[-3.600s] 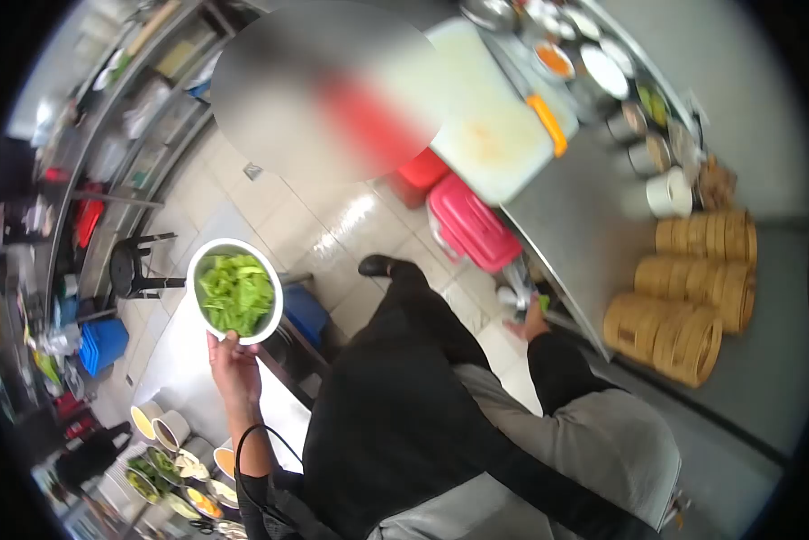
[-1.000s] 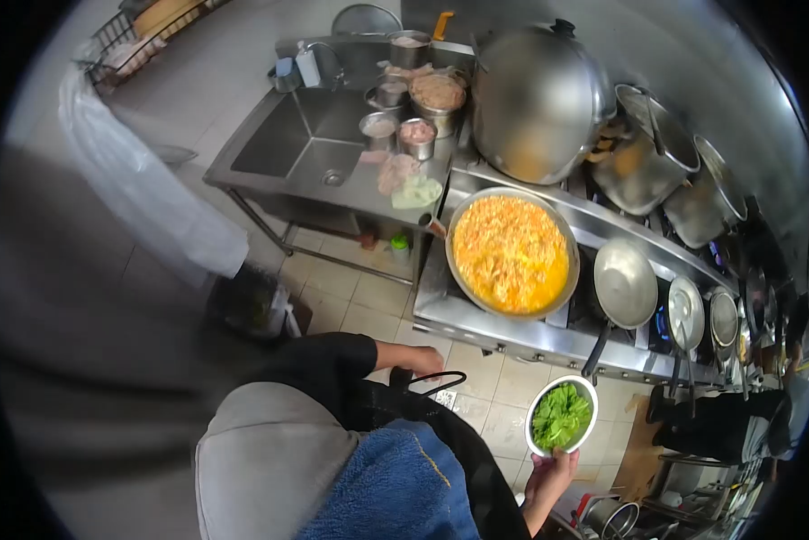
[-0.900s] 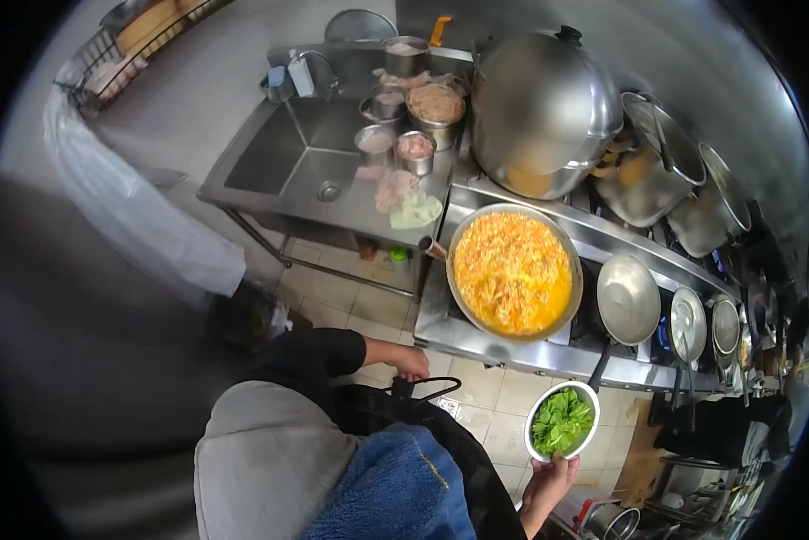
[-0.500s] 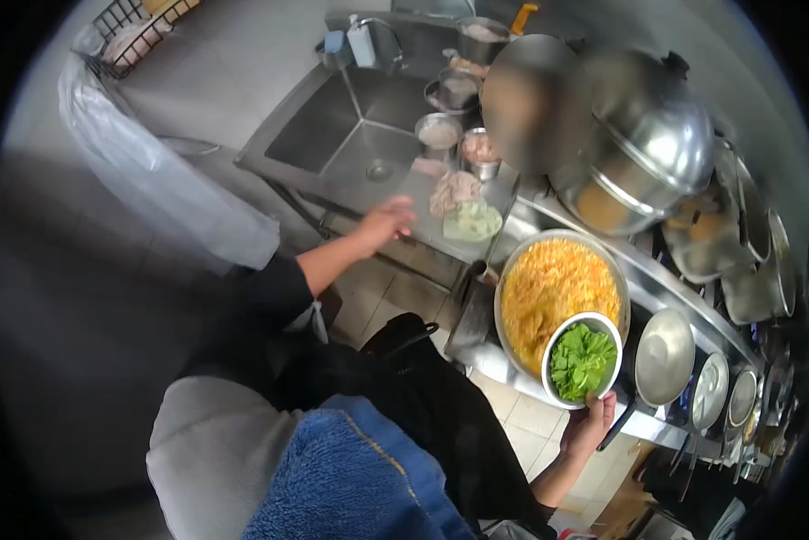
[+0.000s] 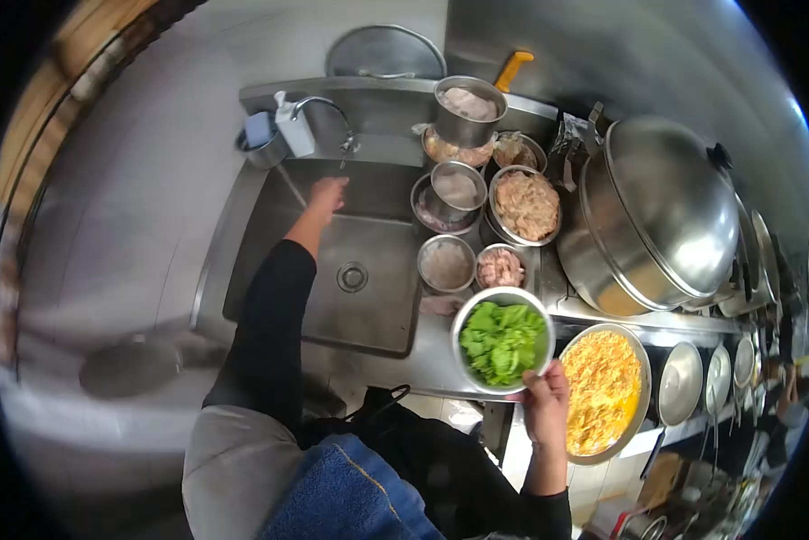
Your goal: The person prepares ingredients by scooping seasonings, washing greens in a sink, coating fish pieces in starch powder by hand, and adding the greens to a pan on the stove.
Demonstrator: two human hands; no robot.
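My right hand (image 5: 547,401) grips the near rim of a round metal bowl (image 5: 459,362), thumb over the edge. Chopped green leaves (image 5: 505,340) fill its bottom. The bowl is over the counter's front edge, just right of the sink. My left hand (image 5: 330,193) reaches over the back of the steel sink (image 5: 287,261), below and left of the curved tap (image 5: 328,101). It looks empty, its fingers loosely stretched. Right of my right hand stands a large pan (image 5: 643,360) of orange-yellow shredded food (image 5: 602,391).
Metal pots of pale meat (image 5: 528,205) crowd the counter right of the sink. A big domed steamer (image 5: 665,216) stands behind the pan. A white pump bottle (image 5: 294,126) and a blue sponge (image 5: 259,129) are beside the tap. Several frying pans (image 5: 681,382) line the right.
The bowl of greens has moved left, from over the pan of orange food to beside the sink. My left hand has reached forward over the sink towards the tap. The view has shifted.
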